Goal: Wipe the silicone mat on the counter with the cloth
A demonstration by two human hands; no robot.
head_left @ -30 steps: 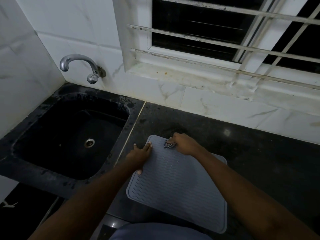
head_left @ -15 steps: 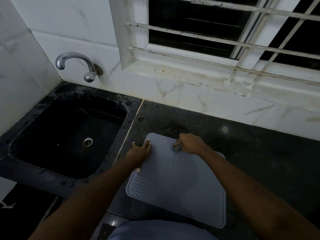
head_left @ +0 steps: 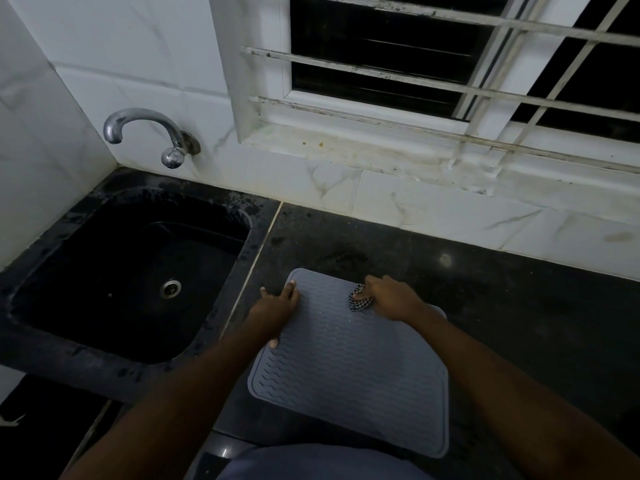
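A grey silicone mat (head_left: 349,368) with wavy ridges lies flat on the dark counter (head_left: 519,306). My left hand (head_left: 277,308) rests on the mat's left edge near its far corner, fingers spread and straight. My right hand (head_left: 389,297) grips a bunched black-and-white checked cloth (head_left: 359,298) and presses it onto the mat close to the far edge. Most of the cloth is hidden under the fingers.
A black sink (head_left: 121,275) with a metal drain lies left of the mat, under a chrome tap (head_left: 149,136) on the tiled wall. A barred window (head_left: 450,57) with a stained sill runs along the back. The counter's front edge is near my body.
My right hand has slid the cloth to the right along the mat's far edge. My left hand has stayed on the left edge.
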